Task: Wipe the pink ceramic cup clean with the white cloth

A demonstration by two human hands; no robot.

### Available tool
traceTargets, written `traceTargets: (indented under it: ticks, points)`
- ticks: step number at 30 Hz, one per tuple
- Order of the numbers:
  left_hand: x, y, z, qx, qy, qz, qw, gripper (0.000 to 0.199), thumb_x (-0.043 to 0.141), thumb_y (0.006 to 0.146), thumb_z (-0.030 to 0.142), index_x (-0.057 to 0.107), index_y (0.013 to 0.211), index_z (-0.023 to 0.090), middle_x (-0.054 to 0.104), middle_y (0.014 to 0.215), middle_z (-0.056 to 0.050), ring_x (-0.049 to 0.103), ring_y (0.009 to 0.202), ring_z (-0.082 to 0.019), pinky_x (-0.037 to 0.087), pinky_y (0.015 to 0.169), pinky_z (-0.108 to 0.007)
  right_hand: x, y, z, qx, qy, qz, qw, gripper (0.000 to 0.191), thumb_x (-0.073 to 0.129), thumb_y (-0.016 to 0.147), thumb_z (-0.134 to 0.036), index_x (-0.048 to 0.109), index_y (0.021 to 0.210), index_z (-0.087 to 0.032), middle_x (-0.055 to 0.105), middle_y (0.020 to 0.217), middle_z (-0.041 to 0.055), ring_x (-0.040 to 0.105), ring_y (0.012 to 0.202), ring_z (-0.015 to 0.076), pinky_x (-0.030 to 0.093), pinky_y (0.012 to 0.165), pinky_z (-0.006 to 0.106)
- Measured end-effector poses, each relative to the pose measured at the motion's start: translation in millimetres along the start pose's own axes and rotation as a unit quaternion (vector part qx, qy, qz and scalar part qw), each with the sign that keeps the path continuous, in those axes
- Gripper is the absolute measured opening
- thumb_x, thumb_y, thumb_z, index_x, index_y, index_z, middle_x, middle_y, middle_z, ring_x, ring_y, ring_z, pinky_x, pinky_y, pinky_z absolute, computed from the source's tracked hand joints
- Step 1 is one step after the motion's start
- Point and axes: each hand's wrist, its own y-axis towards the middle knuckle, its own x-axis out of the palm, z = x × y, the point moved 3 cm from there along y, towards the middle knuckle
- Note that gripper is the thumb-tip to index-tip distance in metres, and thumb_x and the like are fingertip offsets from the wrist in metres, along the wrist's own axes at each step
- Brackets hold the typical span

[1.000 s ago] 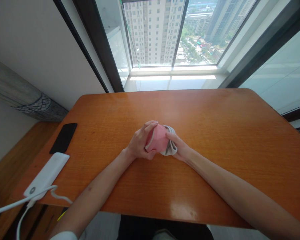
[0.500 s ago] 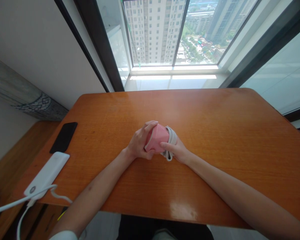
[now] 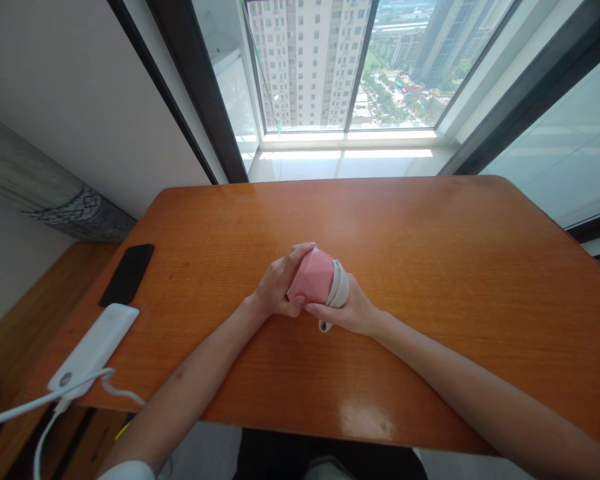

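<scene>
Both hands hold a bundled pink fabric item (image 3: 313, 277) just above the middle of the orange wooden table (image 3: 380, 233). Its exact kind cannot be told. My left hand (image 3: 277, 287) wraps its left and upper side. My right hand (image 3: 343, 312) cups it from below on the right, with the fingers pointing left towards my left hand. A grey-white fabric band (image 3: 338, 285) is gathered at its right end, and a small white loop (image 3: 324, 326) shows beneath my right hand.
A black smartphone (image 3: 127, 275) and a white power bank (image 3: 94, 347) with a white cable (image 3: 40, 400) lie at the table's left. A wooden bench (image 3: 40, 300) runs along that side. A tall window (image 3: 305, 67) stands beyond the far edge.
My right hand has slid down and closed under the item. The white band is now bunched tighter against the pink fabric, and its loop hangs lower. My left hand has barely moved.
</scene>
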Motion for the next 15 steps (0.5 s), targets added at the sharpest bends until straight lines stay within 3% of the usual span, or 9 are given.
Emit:
traceTargets:
  ticks: [3,6,11,15]
  points:
    - [0.3,-0.7,-1.1,0.003,-0.003,0.002,1.000,0.101,0.050,0.094,0.085,0.033,0.169,0.020,0.064,0.148,-0.022,0.073,0.123,-0.039,0.063,0.102,-0.054,1.9,0.8,-8.0,-0.090,-0.149,0.005,0.985,0.026,0.095,0.081,-0.040,0.074,0.088,-0.025,0.064,0.067,-0.0013,0.058,0.063,0.0181,0.054,0.059,0.033]
    - [0.8,-1.2,-2.2,0.003,-0.011,0.002,1.000,0.100,0.049,0.094,0.085,0.033,0.170,0.021,0.065,0.148,-0.022,0.074,0.123,-0.038,0.063,0.102,-0.054,3.6,1.1,-10.6,-0.146,-0.221,-0.005,0.964,0.028,0.089,0.086,-0.044,0.069,0.077,-0.025,0.062,0.064,-0.0016,0.052,0.056,0.0157,0.047,0.054,0.032]
    - [1.8,-1.5,-1.4,0.002,-0.029,-0.004,1.000,0.098,0.049,0.096,0.083,0.033,0.170,0.022,0.066,0.147,-0.022,0.074,0.125,-0.039,0.063,0.103,-0.056,3.4,-0.1,-7.8,-0.234,-0.349,-0.019,0.907,0.027,0.084,0.091,-0.045,0.072,0.076,-0.026,0.067,0.068,0.0011,0.057,0.058,0.0170,0.047,0.057,0.032]
    - [2.0,-1.6,-0.6,0.002,-0.040,0.002,0.999,0.098,0.050,0.094,0.085,0.037,0.169,0.022,0.068,0.145,-0.022,0.074,0.126,-0.040,0.063,0.103,-0.055,1.8,-0.9,-4.2,-0.267,-0.437,-0.029,0.858,0.028,0.082,0.091,-0.049,0.075,0.077,-0.026,0.073,0.070,0.0025,0.062,0.060,0.0180,0.048,0.060,0.032]
